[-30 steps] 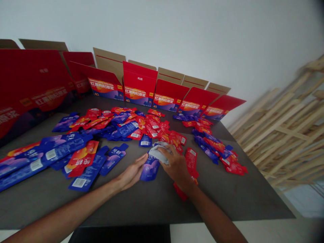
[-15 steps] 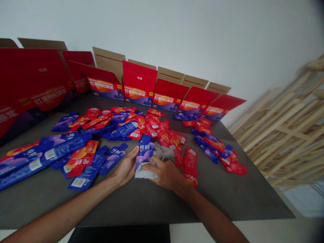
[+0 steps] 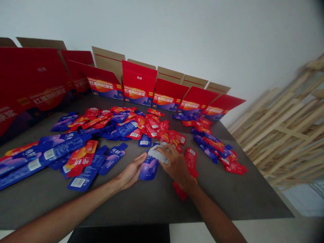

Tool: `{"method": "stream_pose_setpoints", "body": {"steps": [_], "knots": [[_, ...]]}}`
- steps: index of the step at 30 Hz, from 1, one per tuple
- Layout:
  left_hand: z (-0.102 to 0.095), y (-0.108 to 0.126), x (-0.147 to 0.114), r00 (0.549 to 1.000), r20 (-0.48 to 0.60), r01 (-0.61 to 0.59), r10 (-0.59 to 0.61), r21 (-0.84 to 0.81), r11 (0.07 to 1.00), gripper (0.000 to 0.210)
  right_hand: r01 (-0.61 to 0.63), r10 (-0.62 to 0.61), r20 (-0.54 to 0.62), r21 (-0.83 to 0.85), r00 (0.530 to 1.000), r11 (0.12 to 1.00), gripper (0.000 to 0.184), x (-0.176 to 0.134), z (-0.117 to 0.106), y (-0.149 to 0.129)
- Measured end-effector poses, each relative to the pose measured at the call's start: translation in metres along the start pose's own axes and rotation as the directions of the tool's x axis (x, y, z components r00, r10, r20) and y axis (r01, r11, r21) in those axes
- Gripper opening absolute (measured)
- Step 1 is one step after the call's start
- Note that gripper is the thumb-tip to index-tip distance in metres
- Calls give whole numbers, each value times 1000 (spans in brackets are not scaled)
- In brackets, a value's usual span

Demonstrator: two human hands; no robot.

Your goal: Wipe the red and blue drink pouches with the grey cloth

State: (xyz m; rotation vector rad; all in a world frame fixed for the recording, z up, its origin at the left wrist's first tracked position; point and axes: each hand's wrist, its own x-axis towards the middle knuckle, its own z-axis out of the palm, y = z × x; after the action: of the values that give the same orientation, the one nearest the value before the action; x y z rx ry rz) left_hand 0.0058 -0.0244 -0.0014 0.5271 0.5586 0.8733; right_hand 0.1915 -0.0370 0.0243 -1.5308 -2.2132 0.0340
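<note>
My left hand (image 3: 133, 171) grips a blue and purple pouch (image 3: 149, 169) by its left edge, tilted over the table. In my right hand (image 3: 174, 165) is a bunched light grey cloth (image 3: 158, 153), pressed against the upper part of the pouch's printed face. The cloth hides part of the white lettering. Just beyond them lies another blue pouch (image 3: 144, 140) with a barcode. To the left of my left hand, a blue pouch (image 3: 113, 158) rests on the table. Red pouches (image 3: 190, 158) lie beside and partly under my right forearm.
A mixed heap of red and blue pouches (image 3: 121, 125) covers the table's middle, with more at the left and a row (image 3: 215, 143) at the right. Open red cartons (image 3: 139, 86) line the back by the wall. Wooden slats (image 3: 291, 131) stand beyond the table's right edge.
The cloth has moved up the pouch from its lower part to its top, bunched smaller in my right hand. The pouch's lower face now shows. My left hand has shifted slightly right.
</note>
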Motion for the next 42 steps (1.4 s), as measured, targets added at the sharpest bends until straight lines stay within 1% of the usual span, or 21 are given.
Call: {"method": "stream_pose_setpoints", "body": {"steps": [2,4,7,9,10,11,13,15,18,21,24,26,29,31,33,36,37,39,40,42], "knots": [[1,2,0,999,-38,-28,27,-6,1000,23,64,-64,56,-1,996,998,42,0,1,-2],[1,5,0,997,-70,-39,38,-15,999,24,145,-143,146,0,979,989,43,-1,1,-7],[1,11,0,997,-75,-32,28,-55,998,29,259,-253,288,20,923,966,46,-3,0,-15],[0,14,0,998,-57,-38,33,-86,996,32,299,-293,347,37,891,953,46,-5,-2,-19],[0,15,0,998,-49,-44,39,-98,994,33,307,-300,360,41,883,951,45,-5,-2,-20],[-1,16,0,998,-45,-48,43,-106,993,34,305,-299,362,41,883,951,45,-5,-2,-20],[-2,15,1,998,-51,-47,42,-103,994,34,279,-272,334,29,902,960,44,-5,-1,-19],[-1,13,1,998,-61,-39,34,-78,996,32,226,-219,274,8,937,974,43,-4,1,-16],[-1,7,0,998,-57,-20,20,-14,1000,28,130,-125,150,-21,981,991,42,-3,2,-9],[-1,2,1,999,-37,-22,23,32,999,23,61,-59,48,-22,997,998,40,-1,1,-5],[-1,0,1,998,-32,-47,48,38,998,18,29,-29,7,-8,1000,1000,40,-1,1,-3],[-1,1,1,998,-32,-49,50,22,999,16,50,-50,21,-8,999,999,42,-1,2,-4],[-1,5,0,998,-46,-44,43,-15,999,21,134,-133,115,-4,984,991,44,-2,3,-7],[-1,9,0,997,-66,-40,37,-43,998,25,207,-204,208,6,957,978,45,-3,3,-10],[-2,13,0,997,-74,-35,30,-67,997,27,277,-271,290,20,918,961,45,-4,1,-14],[-4,18,1,998,-63,-30,25,-78,996,30,328,-319,360,37,877,944,46,-5,-1,-19],[-4,19,1,998,-57,-27,23,-79,997,30,331,-321,367,39,873,943,46,-5,-2,-20],[-5,19,1,999,-44,-24,21,-81,996,31,317,-307,355,32,883,948,45,-5,-2,-20],[-5,19,1,999,-39,-24,21,-81,996,31,303,-294,338,27,894,953,44,-5,-2,-19],[-4,17,1,999,-41,-27,24,-68,997,31,247,-241,276,15,930,969,43,-4,-2,-16]]}}
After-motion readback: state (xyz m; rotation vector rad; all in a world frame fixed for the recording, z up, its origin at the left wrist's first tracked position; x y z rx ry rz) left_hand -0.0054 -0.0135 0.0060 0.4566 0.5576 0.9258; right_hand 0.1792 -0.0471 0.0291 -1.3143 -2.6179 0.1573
